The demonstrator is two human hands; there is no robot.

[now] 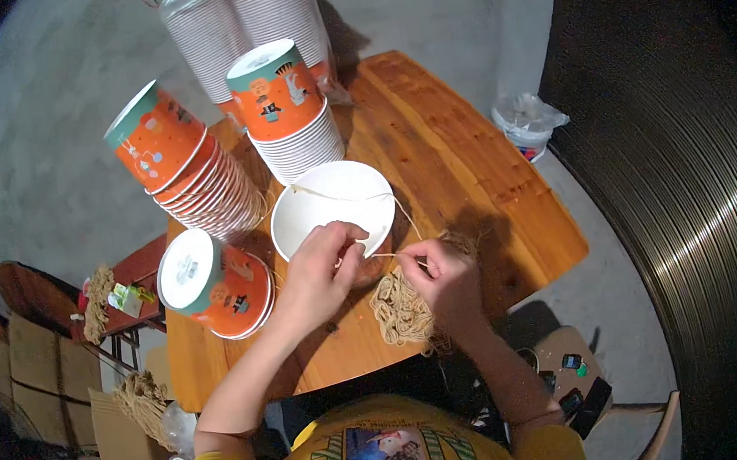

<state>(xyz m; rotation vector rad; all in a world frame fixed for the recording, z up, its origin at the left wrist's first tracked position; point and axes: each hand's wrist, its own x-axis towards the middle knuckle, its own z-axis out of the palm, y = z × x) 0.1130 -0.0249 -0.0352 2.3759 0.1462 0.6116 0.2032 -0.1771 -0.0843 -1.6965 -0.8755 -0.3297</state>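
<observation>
An open paper bucket [323,201] with a white inside stands before me, its orange wall partly hidden by my hands. Thin beige cord [390,194] lies across its mouth and drops over the right side. My left hand [323,265] is closed at the near rim, fingers curled, with the cord's end by its fingertips. Slightly to the right, my right hand [440,281] pinches the cord between thumb and forefinger. A short stretch of cord spans the gap between both hands. Beneath my right hand lies a loose heap of beige cord [397,311], partly covered.
Upside-down stacks of orange paper buckets stand at the left [167,147], at the back [271,93] and near left [223,288]. Bagged buckets [242,25] stand behind them on the wooden table [489,192]. A bagged white tub [528,121] is beyond its right edge.
</observation>
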